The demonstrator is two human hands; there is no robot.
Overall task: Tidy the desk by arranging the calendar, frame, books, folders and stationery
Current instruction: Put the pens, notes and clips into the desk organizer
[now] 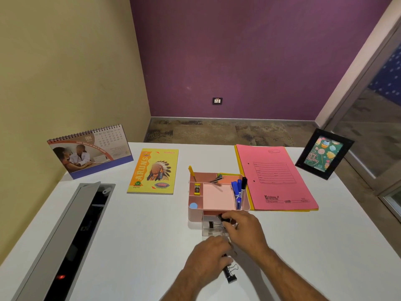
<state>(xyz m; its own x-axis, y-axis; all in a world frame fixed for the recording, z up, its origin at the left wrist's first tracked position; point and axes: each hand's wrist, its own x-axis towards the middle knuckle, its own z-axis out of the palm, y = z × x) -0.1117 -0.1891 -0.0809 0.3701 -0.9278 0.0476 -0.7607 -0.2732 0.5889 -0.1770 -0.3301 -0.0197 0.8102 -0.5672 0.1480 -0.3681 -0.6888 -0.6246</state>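
Observation:
A pink desk organiser (217,198) stands mid-desk with blue and black markers (238,190), a yellow stapler (197,189) and a yellow pen in it. Its clear drawer (209,227) is pulled out toward me, with a black binder clip inside. My right hand (245,229) pinches a black binder clip (224,219) over the drawer. My left hand (210,255) curls over more binder clips (230,274) lying on the desk in front of the drawer. Further back stand a desk calendar (91,152) at the left, a yellow notebook (154,171), pink and yellow folders (275,179) and a black picture frame (324,154) at the right.
The white desk (141,224) has an open cable trough with a raised grey lid (71,235) along its left side. A beige wall runs on the left, a purple wall behind, and a glass door on the right.

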